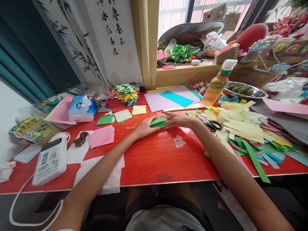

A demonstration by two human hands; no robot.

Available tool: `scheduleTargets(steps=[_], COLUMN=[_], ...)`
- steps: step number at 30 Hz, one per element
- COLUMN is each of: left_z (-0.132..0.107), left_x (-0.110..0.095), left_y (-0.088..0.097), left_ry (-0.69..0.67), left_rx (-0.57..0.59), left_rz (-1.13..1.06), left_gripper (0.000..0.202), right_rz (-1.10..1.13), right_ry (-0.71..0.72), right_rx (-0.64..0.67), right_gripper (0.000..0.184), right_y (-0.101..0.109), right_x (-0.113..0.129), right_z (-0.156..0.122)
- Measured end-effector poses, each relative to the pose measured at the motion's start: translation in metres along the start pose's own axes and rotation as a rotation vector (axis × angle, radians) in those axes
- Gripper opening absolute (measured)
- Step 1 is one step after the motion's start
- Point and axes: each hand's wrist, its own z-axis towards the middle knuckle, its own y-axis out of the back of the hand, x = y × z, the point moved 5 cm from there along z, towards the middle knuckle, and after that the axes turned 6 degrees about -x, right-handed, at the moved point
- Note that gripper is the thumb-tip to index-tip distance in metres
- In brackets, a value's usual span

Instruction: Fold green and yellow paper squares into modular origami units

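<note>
Over the middle of the red table (pixel 149 160), my left hand (pixel 145 127) is closed on a small green piece of paper (pixel 158 122). My right hand (pixel 179 120) is at the paper's right edge, its index finger stretched out and the other fingers partly hidden; whether it grips the paper I cannot tell. Just beyond my left hand lie small stacks of cream paper (pixel 139 110), pale green paper (pixel 123 115) and green paper (pixel 105 119). Black-handled scissors (pixel 214 125) rest beside my right forearm.
Paper strips (pixel 243 123) pile up at the right, near a tilted bottle (pixel 218 85) and a metal bowl (pixel 255 88). Purple sheets (pixel 154 101) lie at the back beside a folded-paper ornament (pixel 126 94). Leftward are a tissue pack (pixel 82 109), pink paper (pixel 102 136) and a white corded device (pixel 50 162).
</note>
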Motion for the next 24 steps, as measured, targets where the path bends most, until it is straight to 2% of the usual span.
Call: scheduleTargets(steps=[3,7,11,13,16,18,20,21,24], left_z=[0.0,0.002,0.003,0.002,-0.002,-0.007,-0.011,-0.012,-0.014], left_x=[-0.001,0.001,-0.001,-0.002,-0.005,-0.009,-0.013,-0.015,-0.019], left_y=[0.001,0.001,0.003,0.009,0.022,0.03,0.035,0.036,0.034], left_ry=[-0.008,-0.02,-0.136,-0.201,-0.261,-0.302,-0.347,-0.372,-0.453], left_rx=[-0.007,-0.034,-0.095,-0.195,-0.415,-0.518,-0.566,-0.572,-0.544], left_rz=[-0.014,-0.049,-0.089,-0.115,-0.136,-0.136,-0.109,-0.084,0.019], left_gripper=[0.056,0.049,0.033,0.028,0.026,0.025,0.025,0.025,0.027], right_rz=[-0.013,-0.06,-0.241,-0.451,-0.825,-0.947,-0.812,-0.657,-0.131], right_ry=[0.006,0.008,0.043,0.093,0.203,0.295,0.313,0.281,0.129], right_rx=[-0.007,-0.08,-0.198,-0.29,-0.446,-0.579,-0.618,-0.559,-0.212], right_gripper=[0.072,0.067,0.059,0.058,0.061,0.061,0.048,0.043,0.05], right_y=[-0.001,0.0,-0.003,-0.006,-0.015,-0.02,-0.022,-0.024,-0.034], right_x=[-0.001,-0.003,-0.001,0.003,0.012,0.021,0.027,0.026,0.02], right_z=[0.002,0.005,0.007,0.007,0.003,-0.002,-0.006,-0.006,-0.004])
